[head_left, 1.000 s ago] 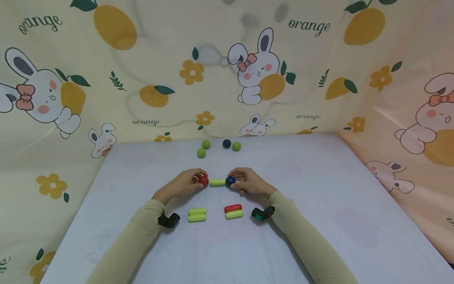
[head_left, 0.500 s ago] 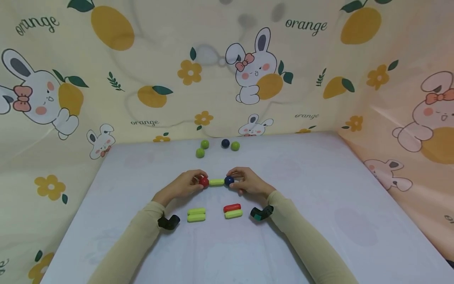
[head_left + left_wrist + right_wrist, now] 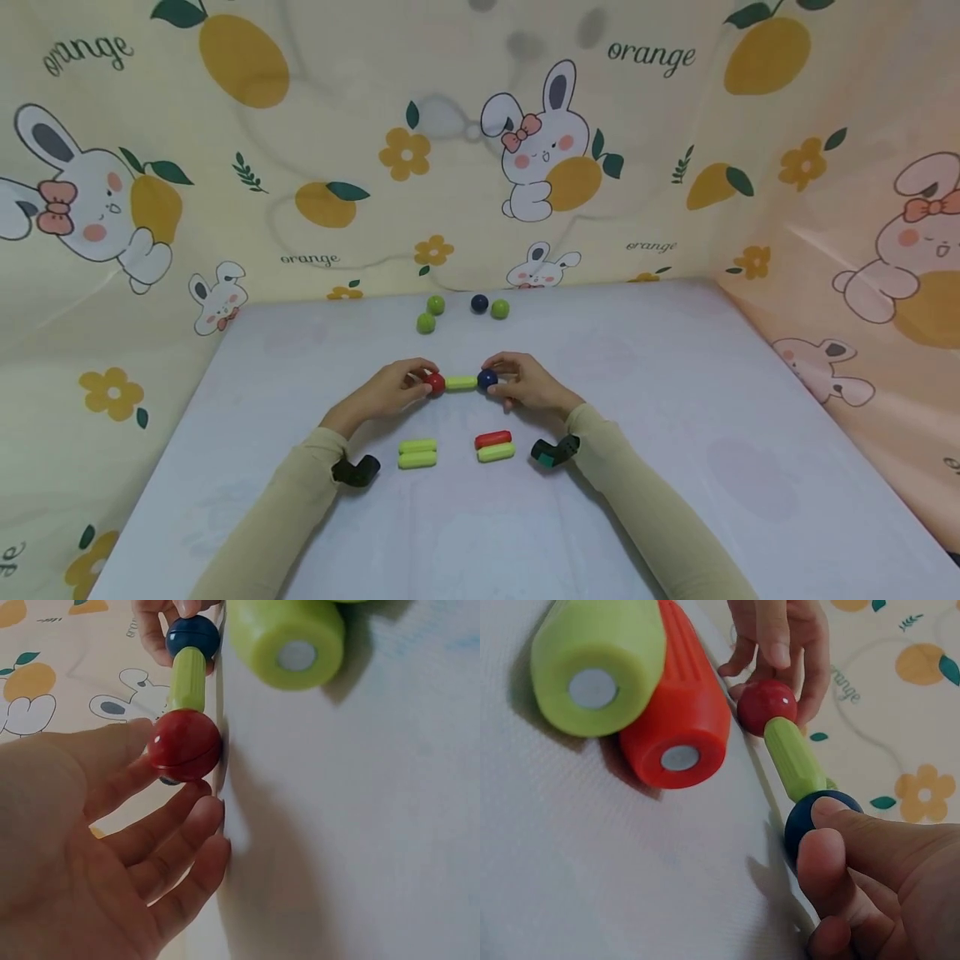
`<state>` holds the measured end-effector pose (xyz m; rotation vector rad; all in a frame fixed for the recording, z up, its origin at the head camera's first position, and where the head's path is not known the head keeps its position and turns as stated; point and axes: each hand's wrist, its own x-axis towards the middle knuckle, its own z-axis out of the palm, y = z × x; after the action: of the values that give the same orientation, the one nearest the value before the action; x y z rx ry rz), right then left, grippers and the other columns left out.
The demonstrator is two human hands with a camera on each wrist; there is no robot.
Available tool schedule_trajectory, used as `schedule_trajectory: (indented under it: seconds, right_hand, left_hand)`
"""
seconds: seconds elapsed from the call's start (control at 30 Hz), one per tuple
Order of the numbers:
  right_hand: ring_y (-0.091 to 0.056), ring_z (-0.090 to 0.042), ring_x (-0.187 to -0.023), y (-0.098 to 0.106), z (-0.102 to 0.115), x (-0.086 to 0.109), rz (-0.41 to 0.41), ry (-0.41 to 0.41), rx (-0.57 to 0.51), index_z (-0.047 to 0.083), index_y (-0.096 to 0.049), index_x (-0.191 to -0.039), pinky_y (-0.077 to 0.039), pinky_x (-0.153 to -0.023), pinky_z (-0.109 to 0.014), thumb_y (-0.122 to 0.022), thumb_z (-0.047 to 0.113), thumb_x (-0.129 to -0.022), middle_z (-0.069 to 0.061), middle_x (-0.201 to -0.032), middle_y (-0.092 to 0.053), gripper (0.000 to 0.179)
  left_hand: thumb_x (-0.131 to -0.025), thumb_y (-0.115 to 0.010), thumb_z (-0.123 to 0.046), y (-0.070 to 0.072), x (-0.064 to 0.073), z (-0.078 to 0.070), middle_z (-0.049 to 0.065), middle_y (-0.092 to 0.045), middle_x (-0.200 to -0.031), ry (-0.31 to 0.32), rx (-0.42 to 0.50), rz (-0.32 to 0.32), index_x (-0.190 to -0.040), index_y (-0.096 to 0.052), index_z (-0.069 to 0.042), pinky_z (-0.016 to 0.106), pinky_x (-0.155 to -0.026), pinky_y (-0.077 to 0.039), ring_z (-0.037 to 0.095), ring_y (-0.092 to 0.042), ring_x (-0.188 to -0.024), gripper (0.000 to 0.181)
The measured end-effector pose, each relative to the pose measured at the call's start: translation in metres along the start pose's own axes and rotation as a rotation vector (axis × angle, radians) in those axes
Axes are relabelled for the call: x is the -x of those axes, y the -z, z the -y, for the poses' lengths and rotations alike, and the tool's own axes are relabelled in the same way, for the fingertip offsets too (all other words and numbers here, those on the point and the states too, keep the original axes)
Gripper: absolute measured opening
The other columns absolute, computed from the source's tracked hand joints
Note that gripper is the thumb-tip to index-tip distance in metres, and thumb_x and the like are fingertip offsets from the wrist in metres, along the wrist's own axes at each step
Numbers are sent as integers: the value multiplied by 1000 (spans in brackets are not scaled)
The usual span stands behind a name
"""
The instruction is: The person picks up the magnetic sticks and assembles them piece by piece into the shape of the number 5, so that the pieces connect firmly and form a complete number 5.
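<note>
A light-green rod [image 3: 461, 383] lies between a red ball [image 3: 185, 745] and a dark-blue ball [image 3: 799, 823], its two ends against them, in one straight row. My left hand [image 3: 384, 390] pinches the red ball between thumb and fingers; its other fingers are spread in the left wrist view. On the opposite end, my right hand [image 3: 534, 388] grips the blue ball with thumb and forefinger. Closer to me lie two green rods [image 3: 417, 453] side by side, and a red rod [image 3: 492, 438] beside another green rod [image 3: 496, 452]. Silvery discs show in the rod ends in both wrist views.
Toward the back of the white table [image 3: 637, 500] are two green balls [image 3: 426, 322] at left, a dark-blue ball [image 3: 479, 303] and one more green ball [image 3: 500, 309]. A printed cloth [image 3: 450, 192] with rabbits and oranges stands around the table.
The red ball in my left hand has moved slightly right, closing the small gap to the green rod. My right hand stays on the blue ball, almost still. The other rods and balls lie unchanged.
</note>
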<state>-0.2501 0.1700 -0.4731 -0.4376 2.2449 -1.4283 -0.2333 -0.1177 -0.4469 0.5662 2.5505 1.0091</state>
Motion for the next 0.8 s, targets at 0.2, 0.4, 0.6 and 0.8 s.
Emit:
schedule_trajectory:
  seconds: [0.2,0.4,0.6,0.8]
  right_hand:
    - [-62,-13,-61,0,2,1,-13,-3,-9,7,-55,-137,-52,-63,-22,-67,6,-96,-23,-149,-52,43]
    - [-62,-13,-61,-1,0,1,-37,-17,-21,8,-55,-137,-53,-63,-23,-67,6,-96,-22,-148,-53,42]
    - [-62,-12,-61,0,1,2,-55,-24,-27,9,-55,-136,-52,-64,-22,-67,6,-96,-21,-148,-53,42]
    - [-62,-12,-61,-1,0,1,-59,-25,-16,9,-55,-137,-52,-63,-22,-66,6,-97,-21,-148,-53,42]
  left_hand:
    - [-104,-56,-21,3,5,5,15,-64,-130,15,32,-8,-139,-55,-13,49,-106,-49,31,-61,-120,35]
    - [-105,-54,-21,4,12,12,15,-65,-126,-22,21,-16,-138,-55,-11,50,-104,-50,32,-62,-117,35]
    - [-105,-55,-21,4,27,12,13,-66,-123,-24,16,2,-137,-56,-9,48,-102,-52,29,-63,-115,35]
    - [-103,-58,-21,-2,45,7,8,-66,-115,-39,13,60,-135,-58,-9,44,-95,-54,23,-64,-107,34]
